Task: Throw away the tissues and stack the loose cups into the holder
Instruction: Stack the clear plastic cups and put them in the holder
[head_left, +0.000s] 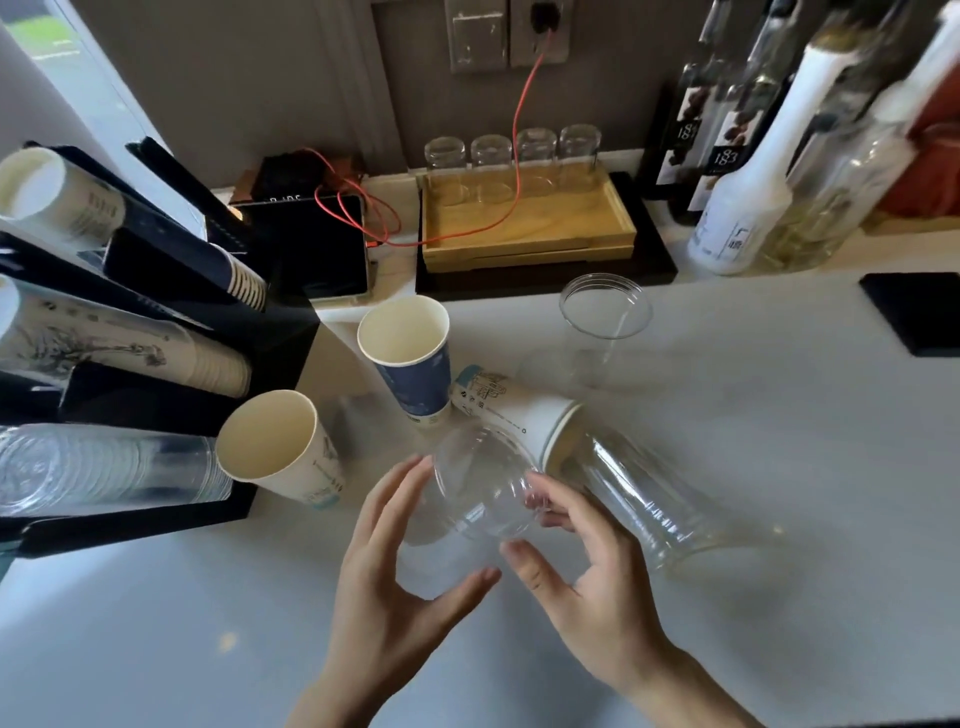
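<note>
clear plastic cup (467, 499) tilted, both hands gripping

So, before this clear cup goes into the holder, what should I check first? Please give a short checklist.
1. Both hands, left hand and right hand, around the clear cup: ok.
2. Clear-cup stack in the holder reachable at left: ok.
3. Cup's mouth direction: cannot tell.
4. White paper cup stands near that stack: not ok.
5. Tissues gone: cannot tell.
</note>
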